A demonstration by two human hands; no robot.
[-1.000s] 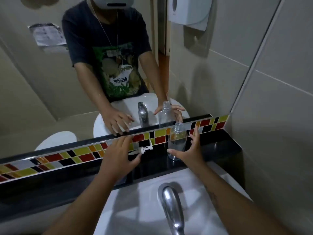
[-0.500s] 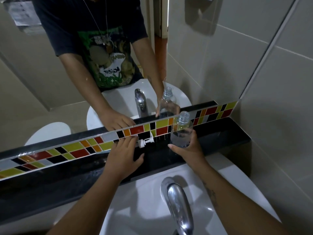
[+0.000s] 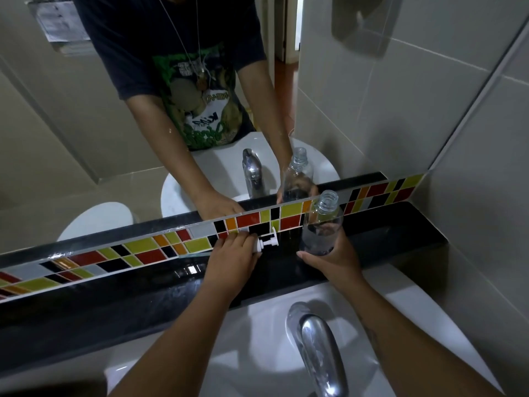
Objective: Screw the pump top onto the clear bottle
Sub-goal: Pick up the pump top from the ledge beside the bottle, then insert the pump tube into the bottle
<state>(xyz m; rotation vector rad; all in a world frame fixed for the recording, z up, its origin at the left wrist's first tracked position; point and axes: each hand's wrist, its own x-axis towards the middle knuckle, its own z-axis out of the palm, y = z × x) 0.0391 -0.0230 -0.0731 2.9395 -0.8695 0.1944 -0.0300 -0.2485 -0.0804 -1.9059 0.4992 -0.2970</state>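
On the black ledge [image 3: 400, 239] behind the faucet [image 3: 317, 351], I should pinch the pump top [image 3: 264, 244] by its collar and lift it straight, so its tube enters the open neck cleanly. My left hand [image 3: 232, 262] lies over it, fingers curled and touching the collar; a full grasp I cannot confirm. Just right of the pump, my right hand [image 3: 335, 260] grips the clear bottle [image 3: 322, 224] upright.

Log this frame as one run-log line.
stage: pickup | right hand: holding clear bottle, uncapped | left hand: on pump top lying on black ledge | screwing: not begun
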